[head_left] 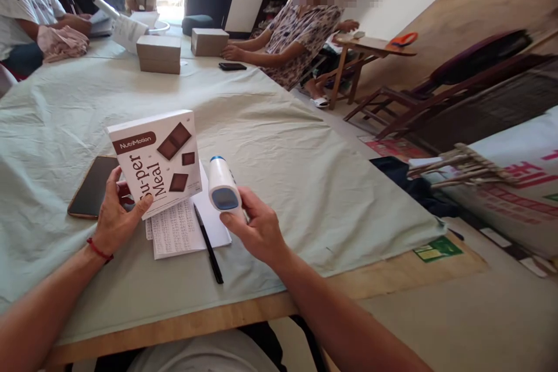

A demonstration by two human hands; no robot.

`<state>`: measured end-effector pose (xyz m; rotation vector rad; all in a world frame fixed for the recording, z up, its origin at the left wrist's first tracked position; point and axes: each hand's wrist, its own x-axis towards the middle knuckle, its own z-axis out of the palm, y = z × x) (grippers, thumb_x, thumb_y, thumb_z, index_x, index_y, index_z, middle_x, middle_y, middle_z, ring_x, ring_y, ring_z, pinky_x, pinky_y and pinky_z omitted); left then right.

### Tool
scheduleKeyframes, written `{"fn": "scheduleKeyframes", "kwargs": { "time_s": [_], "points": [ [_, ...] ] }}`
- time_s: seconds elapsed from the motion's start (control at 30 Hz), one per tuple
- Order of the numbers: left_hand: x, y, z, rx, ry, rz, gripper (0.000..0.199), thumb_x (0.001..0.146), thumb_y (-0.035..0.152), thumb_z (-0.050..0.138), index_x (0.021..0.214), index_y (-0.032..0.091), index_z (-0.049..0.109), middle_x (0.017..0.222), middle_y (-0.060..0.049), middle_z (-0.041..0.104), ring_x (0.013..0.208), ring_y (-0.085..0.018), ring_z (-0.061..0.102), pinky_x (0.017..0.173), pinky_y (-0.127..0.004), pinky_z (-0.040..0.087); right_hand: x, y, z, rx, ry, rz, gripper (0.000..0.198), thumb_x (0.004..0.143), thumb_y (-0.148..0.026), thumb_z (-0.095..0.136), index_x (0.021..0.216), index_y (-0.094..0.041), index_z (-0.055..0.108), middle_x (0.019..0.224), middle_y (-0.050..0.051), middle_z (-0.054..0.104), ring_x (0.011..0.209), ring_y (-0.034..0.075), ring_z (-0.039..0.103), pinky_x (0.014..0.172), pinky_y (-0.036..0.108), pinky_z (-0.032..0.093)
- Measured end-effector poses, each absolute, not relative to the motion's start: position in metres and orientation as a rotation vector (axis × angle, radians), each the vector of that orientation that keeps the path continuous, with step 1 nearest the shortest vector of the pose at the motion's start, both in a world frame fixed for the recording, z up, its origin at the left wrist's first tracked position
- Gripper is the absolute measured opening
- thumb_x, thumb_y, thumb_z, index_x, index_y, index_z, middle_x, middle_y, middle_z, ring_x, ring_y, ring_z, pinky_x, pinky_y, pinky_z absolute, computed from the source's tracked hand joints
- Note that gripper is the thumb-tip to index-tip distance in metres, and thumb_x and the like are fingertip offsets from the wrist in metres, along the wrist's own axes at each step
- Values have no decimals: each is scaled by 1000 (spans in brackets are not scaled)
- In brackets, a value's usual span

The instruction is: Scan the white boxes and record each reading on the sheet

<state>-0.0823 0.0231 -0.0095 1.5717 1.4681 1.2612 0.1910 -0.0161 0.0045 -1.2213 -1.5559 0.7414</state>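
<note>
My left hand [120,209] is closed around the lower left corner of a white box [168,157] printed "NutriMotion" and "Meal" with brown squares. The box is held upright and slightly tilted above the table. In my right hand [257,224] is a white infrared thermometer [223,177] with a blue-grey screen facing me, my fingers wrapped round its handle. Below them lie sheets of printed paper [174,232], partly hidden by the box. A black pen [209,244] rests across the paper's edge. Beside my left hand is a dark phone [93,186].
A pale green cloth [305,186] covers the table. Farther back are two cardboard boxes [159,55] and a black phone [232,66]. A person [292,35] at the right has a hand by one box; others sit at the far end. A wooden chair [414,93] stands right.
</note>
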Motion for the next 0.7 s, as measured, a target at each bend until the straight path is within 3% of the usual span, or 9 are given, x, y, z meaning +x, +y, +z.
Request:
{"fn": "scheduleKeyframes", "kwargs": {
  "time_s": [0.1, 0.17, 0.4, 0.53, 0.7],
  "points": [
    [-82, 22, -5, 1594, 1453, 1203, 97, 73, 64, 74, 147, 16, 36, 123, -17, 66, 108, -33, 67, 95, -53, 54, 181, -15, 18, -1114, -1339, 1217, 20, 75, -40, 61, 80, -20, 62, 71, 1, 57, 65, 16, 51, 60, 31, 43],
    [-83, 22, -2, 1610, 1435, 1183, 95, 74, 64, 73, 147, 16, 37, 122, -16, 67, 108, -32, 67, 95, -52, 55, 172, -6, 28, -1018, -1228, 1436, 23, 71, -40, 61, 81, -19, 62, 72, 2, 57, 65, 16, 51, 60, 31, 42],
    [-83, 20, -3, 1668, 1349, 1202, 82, 78, 56, 73, 144, 16, 42, 129, -16, 64, 114, -33, 66, 99, -52, 55, 139, 23, 50, -958, -1230, 1375, 25, 73, -43, 64, 69, -21, 54, 64, -3, 46, 59, 11, 41, 56, 28, 35],
    [-81, 18, -2, 1733, 1346, 1217, 71, 81, 52, 72, 138, 17, 47, 135, -17, 60, 120, -32, 63, 104, -52, 53, 132, 22, 47, -908, -1234, 1429, 23, 73, -41, 67, 79, -20, 60, 67, -3, 50, 64, 12, 45, 63, 28, 42],
    [-79, 17, 1, 1708, 1332, 1225, 70, 80, 51, 73, 135, 18, 48, 133, -16, 61, 115, -31, 66, 97, -49, 58, 131, 19, 33, -922, -1172, 1463, 26, 75, -44, 65, 82, -19, 61, 69, -2, 50, 64, 13, 43, 62, 28, 39]
  ]
}}
